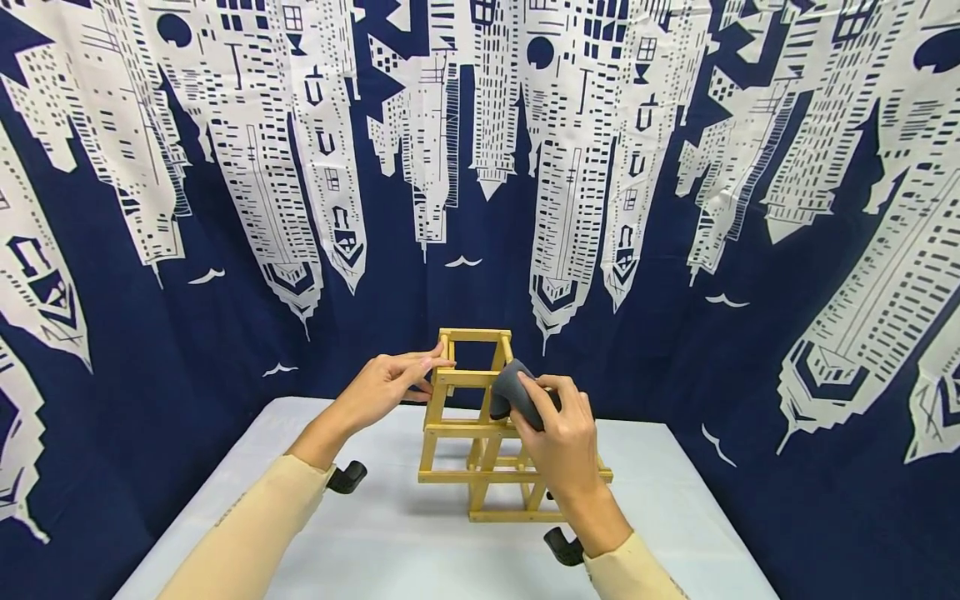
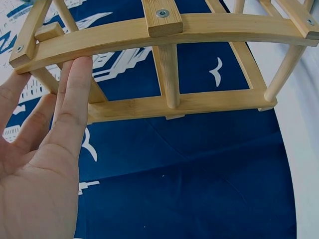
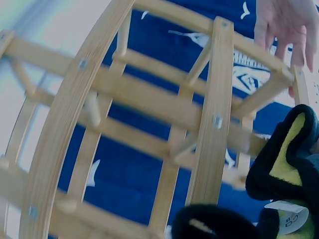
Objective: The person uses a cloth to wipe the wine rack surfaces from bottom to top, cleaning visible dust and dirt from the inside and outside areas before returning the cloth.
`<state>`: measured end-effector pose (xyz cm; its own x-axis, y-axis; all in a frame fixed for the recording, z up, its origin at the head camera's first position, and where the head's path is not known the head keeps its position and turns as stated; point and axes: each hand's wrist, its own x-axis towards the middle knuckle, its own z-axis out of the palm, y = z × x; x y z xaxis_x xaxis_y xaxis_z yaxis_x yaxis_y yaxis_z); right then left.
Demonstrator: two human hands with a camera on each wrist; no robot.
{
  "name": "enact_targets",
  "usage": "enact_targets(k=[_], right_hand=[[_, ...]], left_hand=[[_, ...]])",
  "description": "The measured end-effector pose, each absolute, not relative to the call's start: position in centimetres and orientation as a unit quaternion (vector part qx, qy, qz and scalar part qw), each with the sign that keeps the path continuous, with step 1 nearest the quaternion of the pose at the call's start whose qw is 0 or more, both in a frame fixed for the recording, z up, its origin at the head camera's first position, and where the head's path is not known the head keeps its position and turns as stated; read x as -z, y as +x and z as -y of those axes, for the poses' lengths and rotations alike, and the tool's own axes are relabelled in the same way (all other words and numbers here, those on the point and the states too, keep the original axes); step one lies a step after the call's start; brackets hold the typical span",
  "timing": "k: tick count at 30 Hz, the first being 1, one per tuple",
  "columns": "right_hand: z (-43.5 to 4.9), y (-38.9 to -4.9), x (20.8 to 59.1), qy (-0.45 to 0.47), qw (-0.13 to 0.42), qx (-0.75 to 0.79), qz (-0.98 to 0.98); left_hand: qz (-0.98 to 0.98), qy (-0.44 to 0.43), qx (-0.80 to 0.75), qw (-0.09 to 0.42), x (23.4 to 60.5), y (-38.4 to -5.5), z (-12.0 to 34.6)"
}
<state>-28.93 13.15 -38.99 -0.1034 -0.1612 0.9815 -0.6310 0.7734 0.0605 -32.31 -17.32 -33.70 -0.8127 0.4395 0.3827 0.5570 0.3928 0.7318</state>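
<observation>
While a tiered wooden rack (image 1: 495, 477) stands upright on the white-covered table (image 1: 360, 550), a grey-blue cloth (image 1: 513, 387) hangs over its upper right part as the head view shows it; I cannot tell how firmly they touch. The cloth has dark edging, a yellow inner face and a white tag (image 3: 291, 221). At the rack's right, the right hand (image 1: 564, 433) pinches the cloth between thumb and fingers. At the rack's upper left, the left hand (image 1: 382, 383) touches a bar with straight fingers. Behind the rack hangs a navy skyline curtain (image 1: 390, 317).
</observation>
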Motion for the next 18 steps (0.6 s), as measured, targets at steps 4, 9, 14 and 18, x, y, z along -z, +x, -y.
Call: enact_targets(k=[4,9,14,18], right_hand=[[-10.7,-29.0,38.9,0.289,0.591,-0.199,0.726],[-7.7,-28.9,38.4,0.31,0.572,-0.188,0.736],[-6.6,-28.9,38.3,0.317,0.578,-0.184,0.729],[-6.8,-28.9,38.2,0.32,0.582,-0.187,0.724]], left_hand=[[0.834,-0.298,0.461,0.065,33.7,-32.2,17.2],[0.827,-0.306,0.466,0.068,33.6,-32.1,17.1],[0.821,-0.309,0.476,0.062,33.7,-32.1,17.2],[0.822,-0.306,0.476,0.064,33.8,-32.1,17.2]])
